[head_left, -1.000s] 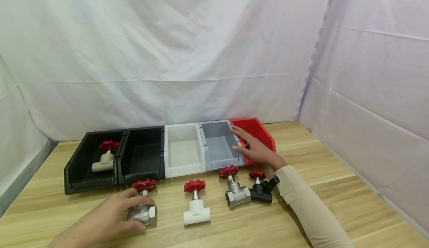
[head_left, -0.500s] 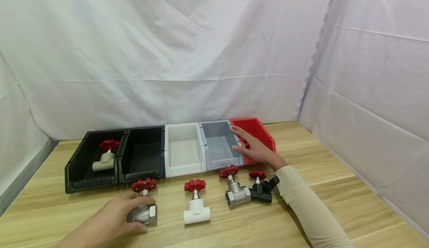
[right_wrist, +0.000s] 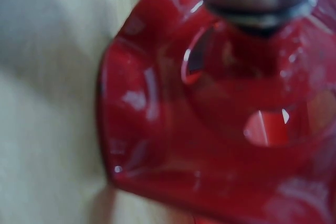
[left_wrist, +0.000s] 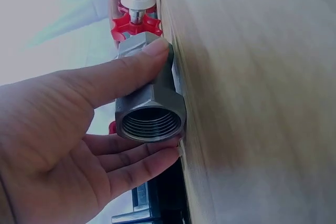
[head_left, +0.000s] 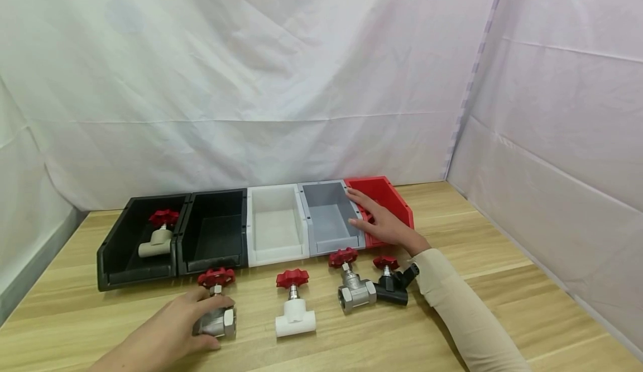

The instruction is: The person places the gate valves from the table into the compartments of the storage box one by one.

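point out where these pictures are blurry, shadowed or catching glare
Head view: evenly lit and mostly sharp, with a shadow beside the beige sleeve; left wrist view: the threaded steel valve is fairly clear, the wooden tabletop blurs, and the white curtain looks washed out; right wrist view: the red handwheel looks out of focus, with white glints on it.
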A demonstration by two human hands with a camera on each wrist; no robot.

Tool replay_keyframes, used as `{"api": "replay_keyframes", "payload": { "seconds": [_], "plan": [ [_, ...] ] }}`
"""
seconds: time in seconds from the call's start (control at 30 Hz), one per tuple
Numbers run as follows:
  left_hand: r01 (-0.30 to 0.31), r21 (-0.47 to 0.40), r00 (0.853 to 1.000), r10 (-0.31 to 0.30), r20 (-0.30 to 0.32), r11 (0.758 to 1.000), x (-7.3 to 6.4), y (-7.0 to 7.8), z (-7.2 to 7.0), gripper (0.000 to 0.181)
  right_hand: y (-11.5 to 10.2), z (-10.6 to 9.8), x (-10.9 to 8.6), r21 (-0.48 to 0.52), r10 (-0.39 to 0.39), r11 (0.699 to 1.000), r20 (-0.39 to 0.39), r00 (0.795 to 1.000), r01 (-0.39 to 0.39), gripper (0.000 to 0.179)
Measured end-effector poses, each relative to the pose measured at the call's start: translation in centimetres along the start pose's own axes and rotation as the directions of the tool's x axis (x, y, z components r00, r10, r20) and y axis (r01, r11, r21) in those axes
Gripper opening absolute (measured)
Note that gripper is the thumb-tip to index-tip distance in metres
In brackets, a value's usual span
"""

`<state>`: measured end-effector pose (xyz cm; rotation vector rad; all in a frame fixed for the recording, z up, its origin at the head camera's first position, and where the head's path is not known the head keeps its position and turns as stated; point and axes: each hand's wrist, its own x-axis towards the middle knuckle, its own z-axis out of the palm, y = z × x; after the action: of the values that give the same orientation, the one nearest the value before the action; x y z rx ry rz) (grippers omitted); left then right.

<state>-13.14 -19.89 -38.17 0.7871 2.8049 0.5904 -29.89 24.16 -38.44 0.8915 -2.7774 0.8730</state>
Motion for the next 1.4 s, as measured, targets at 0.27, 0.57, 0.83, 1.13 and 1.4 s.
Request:
{"api": "replay_keyframes", "payload": {
  "seconds": [0.27, 0.57, 0.83, 1.13, 1.4],
  "plan": [
    [-0.020, 0.029, 0.999, 0.020, -0.028, 0.999, 0.08, 0.34, 0.38, 0.062, 0.05, -0.06, -0.02, 0.005, -0.004, 1.000, 0.002, 1.000, 0.004, 0.079],
    [-0.096, 0.057, 0.991, 0.101, -0.087, 0.994, 0.08, 0.29, 0.81, 0.054, 0.36, 0.23, 0.01, 0.001, -0.007, 1.000, -0.001, 1.000, 0.007, 0.078],
    [-0.079, 0.047, 0.993, 0.083, -0.082, 0.996, 0.11, 0.32, 0.92, 0.054, 0.33, 0.14, 0.03, -0.009, 0.004, 1.000, -0.001, 1.000, -0.004, 0.079],
    [-0.084, 0.040, 0.995, 0.086, -0.049, 0.996, 0.26, 0.32, 0.81, 0.056, 0.10, 0.06, 0.01, -0.005, 0.009, 1.000, 0.000, 1.000, -0.009, 0.079],
    [-0.130, -0.012, 0.990, 0.129, -0.052, 0.991, 0.18, 0.30, 0.93, 0.062, 0.18, 0.08, 0.11, -0.006, 0.003, 1.000, -0.004, 1.000, -0.003, 0.078]
  ]
}}
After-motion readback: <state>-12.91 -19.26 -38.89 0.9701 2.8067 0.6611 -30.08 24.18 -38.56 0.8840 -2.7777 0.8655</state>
